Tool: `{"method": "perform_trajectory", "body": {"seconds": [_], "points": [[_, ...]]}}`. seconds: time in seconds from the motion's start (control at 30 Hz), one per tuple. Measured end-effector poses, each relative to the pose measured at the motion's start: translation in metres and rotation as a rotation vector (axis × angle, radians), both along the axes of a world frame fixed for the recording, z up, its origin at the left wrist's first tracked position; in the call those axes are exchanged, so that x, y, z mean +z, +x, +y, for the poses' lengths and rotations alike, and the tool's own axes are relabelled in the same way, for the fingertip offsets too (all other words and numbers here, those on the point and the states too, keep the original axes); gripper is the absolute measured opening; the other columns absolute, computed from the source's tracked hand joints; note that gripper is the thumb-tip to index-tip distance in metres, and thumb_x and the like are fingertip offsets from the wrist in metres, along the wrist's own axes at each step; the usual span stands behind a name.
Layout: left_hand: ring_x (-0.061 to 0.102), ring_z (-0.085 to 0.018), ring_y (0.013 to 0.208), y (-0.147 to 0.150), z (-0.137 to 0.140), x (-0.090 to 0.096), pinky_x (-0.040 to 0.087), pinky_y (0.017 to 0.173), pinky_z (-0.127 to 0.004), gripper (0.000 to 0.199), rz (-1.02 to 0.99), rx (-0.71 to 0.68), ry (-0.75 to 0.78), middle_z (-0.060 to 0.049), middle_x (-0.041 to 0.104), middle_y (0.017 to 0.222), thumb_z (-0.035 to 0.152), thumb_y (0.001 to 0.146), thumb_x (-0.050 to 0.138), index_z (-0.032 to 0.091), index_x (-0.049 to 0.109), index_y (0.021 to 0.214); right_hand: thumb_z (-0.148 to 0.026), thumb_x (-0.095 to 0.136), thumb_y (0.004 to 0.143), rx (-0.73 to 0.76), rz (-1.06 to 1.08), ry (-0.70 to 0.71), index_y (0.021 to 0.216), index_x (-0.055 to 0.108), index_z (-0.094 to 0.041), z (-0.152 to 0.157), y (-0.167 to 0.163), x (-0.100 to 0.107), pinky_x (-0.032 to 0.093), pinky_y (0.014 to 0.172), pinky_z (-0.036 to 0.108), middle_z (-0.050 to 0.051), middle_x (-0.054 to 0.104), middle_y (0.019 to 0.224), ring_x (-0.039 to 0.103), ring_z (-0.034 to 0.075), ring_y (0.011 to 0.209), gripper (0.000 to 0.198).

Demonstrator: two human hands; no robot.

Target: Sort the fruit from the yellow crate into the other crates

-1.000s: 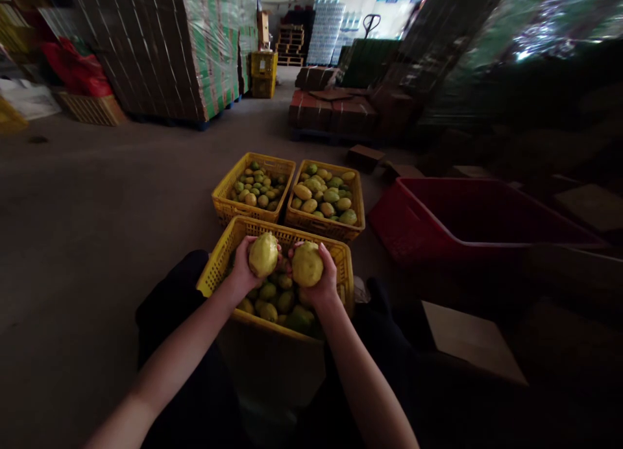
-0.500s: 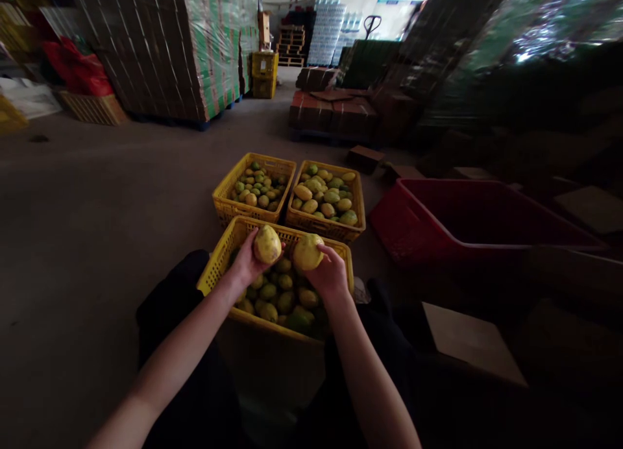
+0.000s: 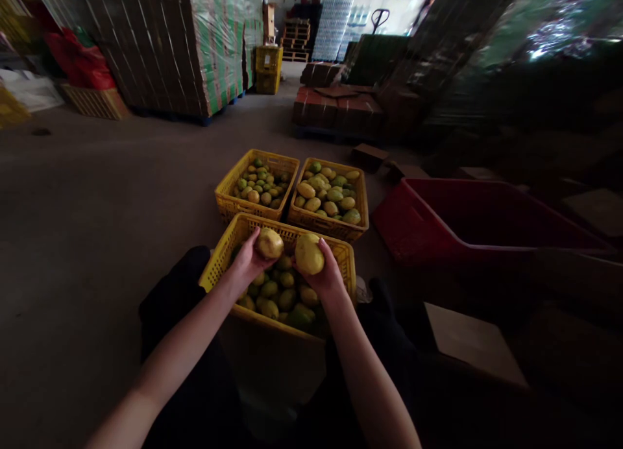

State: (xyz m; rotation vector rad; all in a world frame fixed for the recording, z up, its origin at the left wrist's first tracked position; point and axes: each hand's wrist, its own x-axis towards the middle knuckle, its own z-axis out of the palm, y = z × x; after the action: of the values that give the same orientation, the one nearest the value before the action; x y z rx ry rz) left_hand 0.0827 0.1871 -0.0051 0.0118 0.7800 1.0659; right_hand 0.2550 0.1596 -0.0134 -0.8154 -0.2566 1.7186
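Note:
My left hand (image 3: 249, 262) is closed round a yellow mango-like fruit (image 3: 269, 243) with brownish marks. In my right hand (image 3: 329, 270) is a second yellow mango-like fruit (image 3: 309, 254), larger and paler. Both fruits are held side by side, apart, above the near yellow crate (image 3: 221, 257). Inside that crate lie many green and yellowish fruits (image 3: 268, 308), partly hidden by my hands and forearms. The crate sits between my knees.
Beyond stand two more yellow crates of fruit, a left one (image 3: 226, 206) and a right one (image 3: 364, 202). A red tub (image 3: 403, 228) is to the right, with a cardboard piece (image 3: 472, 339) nearer me. Wrapped box stacks (image 3: 146, 47) and a pallet jack (image 3: 379, 17) stand farther back.
Both fruits have been turned in my hands: the left one now lies more sideways, the right one more upright. The view has shifted slightly; the crates stay in place.

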Motion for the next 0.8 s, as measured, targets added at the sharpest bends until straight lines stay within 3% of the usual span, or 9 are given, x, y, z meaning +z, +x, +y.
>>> {"method": "perform_trajectory", "body": {"seconds": [0.13, 0.23, 0.33, 0.53, 0.67, 0.8], "points": [[0.07, -0.02, 0.068, -0.002, -0.002, 0.005, 0.059, 0.059, -0.031, 0.031, -0.119, -0.044, -0.002, -0.007, 0.071, 0.078, 0.04, 0.092, 0.054, 0.014, 0.063, 0.104, -0.044, 0.073, 0.072, 0.01, 0.109, -0.021, 0.089, 0.065, -0.019, -0.001, 0.0, 0.0, 0.06, 0.057, 0.029, 0.003, 0.075, 0.075, 0.071, 0.019, 0.066, 0.031], [0.071, -0.018, 0.073, -0.001, -0.008, 0.013, 0.059, 0.065, -0.029, 0.03, -0.18, -0.022, 0.111, -0.007, 0.072, 0.084, 0.035, 0.089, 0.053, 0.014, 0.065, 0.107, -0.047, 0.073, 0.071, 0.007, 0.164, 0.039, 0.097, 0.065, -0.022, -0.004, 0.0, 0.002, 0.059, 0.057, 0.029, 0.003, 0.076, 0.084, 0.073, 0.021, 0.074, 0.038], [0.07, -0.017, 0.071, 0.001, -0.012, 0.018, 0.058, 0.068, -0.029, 0.029, -0.166, -0.026, 0.184, -0.006, 0.072, 0.085, 0.032, 0.088, 0.052, 0.015, 0.067, 0.106, -0.053, 0.068, 0.074, 0.037, 0.182, 0.118, 0.099, 0.065, -0.023, -0.005, -0.002, 0.003, 0.056, 0.051, 0.027, 0.002, 0.075, 0.085, 0.069, 0.018, 0.066, 0.039], [0.063, -0.016, 0.053, 0.002, -0.016, 0.015, 0.052, 0.053, -0.028, 0.028, -0.083, -0.22, 0.309, -0.005, 0.066, 0.066, 0.036, 0.087, 0.05, 0.013, 0.065, 0.081, -0.051, 0.068, 0.066, 0.12, 0.076, 0.267, 0.086, 0.066, -0.022, -0.008, -0.006, -0.001, 0.048, 0.04, 0.025, 0.001, 0.07, 0.072, 0.061, 0.016, 0.051, 0.035], [0.063, -0.021, 0.048, 0.0, -0.025, 0.012, 0.049, 0.047, -0.031, 0.028, -0.039, -0.435, 0.416, -0.007, 0.062, 0.058, 0.038, 0.081, 0.054, 0.013, 0.065, 0.077, -0.055, 0.067, 0.063, 0.206, 0.015, 0.446, 0.079, 0.065, -0.022, -0.015, -0.006, -0.002, 0.045, 0.035, 0.026, 0.001, 0.066, 0.065, 0.059, 0.017, 0.044, 0.037], [0.064, -0.023, 0.047, -0.002, -0.032, 0.013, 0.048, 0.046, -0.031, 0.023, -0.005, -0.498, 0.496, -0.007, 0.061, 0.056, 0.035, 0.074, 0.06, 0.013, 0.064, 0.073, -0.061, 0.066, 0.062, 0.336, 0.075, 0.599, 0.072, 0.061, -0.023, -0.019, -0.003, -0.006, 0.043, 0.031, 0.027, -0.001, 0.063, 0.059, 0.056, 0.016, 0.038, 0.039]]}}
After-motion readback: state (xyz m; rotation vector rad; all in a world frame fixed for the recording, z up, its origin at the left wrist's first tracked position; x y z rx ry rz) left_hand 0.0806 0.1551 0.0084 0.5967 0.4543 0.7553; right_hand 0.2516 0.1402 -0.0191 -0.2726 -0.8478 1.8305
